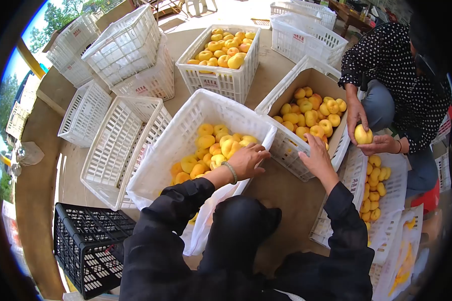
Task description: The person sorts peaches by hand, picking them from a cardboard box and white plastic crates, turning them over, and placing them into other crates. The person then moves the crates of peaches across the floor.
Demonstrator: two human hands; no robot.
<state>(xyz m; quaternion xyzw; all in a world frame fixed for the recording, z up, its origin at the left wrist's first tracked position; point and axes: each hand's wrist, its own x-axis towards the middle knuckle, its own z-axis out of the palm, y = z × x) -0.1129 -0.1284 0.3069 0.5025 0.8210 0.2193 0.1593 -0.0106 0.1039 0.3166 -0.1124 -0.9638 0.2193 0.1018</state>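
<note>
A white plastic crate (pixel 150 165) with a pale liner stands in front of me, part-filled with yellow-orange peaches (pixel 204 142). My left hand (pixel 246 161), a bracelet at its wrist, lies over the right side of these peaches by the crate's rim, fingers stretched out. To the right stands a second white crate (pixel 286 145) lined with brown cardboard, with more yellow peaches (pixel 311 118) in it. My right hand (pixel 319 159) reaches to its near edge, thumb and fingers apart, fingertips close to the nearest peaches. Neither hand shows a peach in its grasp.
A person in a dotted shirt (pixel 381 60) sits at right, holding a peach (pixel 363 134) in both hands over a crate of peaches (pixel 374 188). A full peach crate (pixel 213 80) stands ahead. White crates (pixel 125 45) and a black crate (pixel 93 246) are at left.
</note>
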